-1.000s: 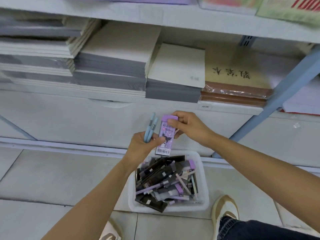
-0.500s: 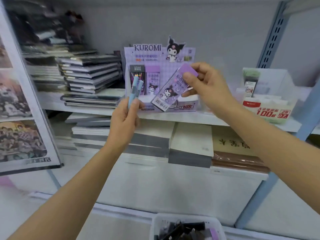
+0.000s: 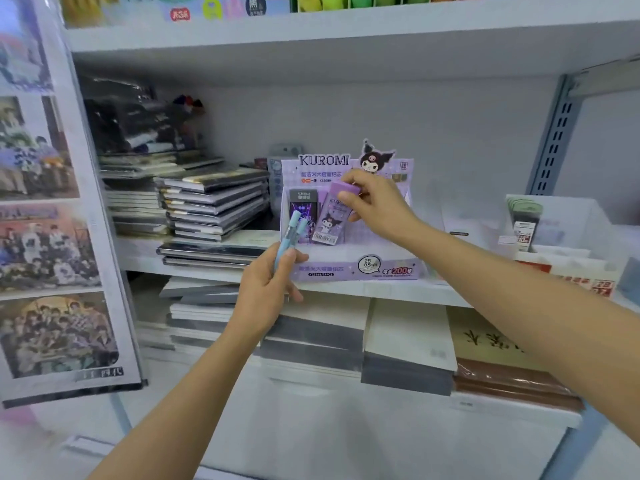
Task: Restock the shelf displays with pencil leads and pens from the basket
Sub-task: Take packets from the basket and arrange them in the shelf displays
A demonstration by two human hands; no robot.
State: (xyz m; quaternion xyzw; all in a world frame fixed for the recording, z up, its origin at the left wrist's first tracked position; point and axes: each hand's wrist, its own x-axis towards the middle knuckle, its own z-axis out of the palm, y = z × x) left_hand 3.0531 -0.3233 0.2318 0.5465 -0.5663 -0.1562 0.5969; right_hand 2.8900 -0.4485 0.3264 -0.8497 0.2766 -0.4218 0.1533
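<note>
Currently in hand: two light-blue pens [image 3: 291, 233] in the left hand [image 3: 266, 289], one purple lead case [image 3: 330, 216] in the right hand [image 3: 377, 206].
Left grip: fingers and thumb are curled round the lower ends of both pens, which stand upright side by side in front of the display's left end.
Right grip: thumb and fingertips pinch the top cap of the lead case.
Lead case position: its lower, barcoded end is down inside the display box [image 3: 356, 268], just right of one black case [image 3: 304, 206]. It leans with its top to the right.
Display count: one purple cardboard display box on the middle shelf [image 3: 381, 291]. Whether more cases sit behind the hand cannot be told.
Display writing: "KUROMI" on the header beside a cartoon figure. The front lip reads "2B 0.5mm" and "200". The smaller print is too blurred to read.
Case writing: "KURO", the rest covered, on the purple case. "ULTRAMAN" on the black one.
Neighbours: stacks of notebooks [image 3: 214, 202] to the left of the display, and one white box [image 3: 568, 271] with a red label to the right.
Shelf below: one brown-wrapped pack [image 3: 491, 341] with Chinese characters.
Change from half a second ago: the lead case was held slanted in the air before the display and now has its foot in the tray. The pens are still held upright in the left hand.
</note>
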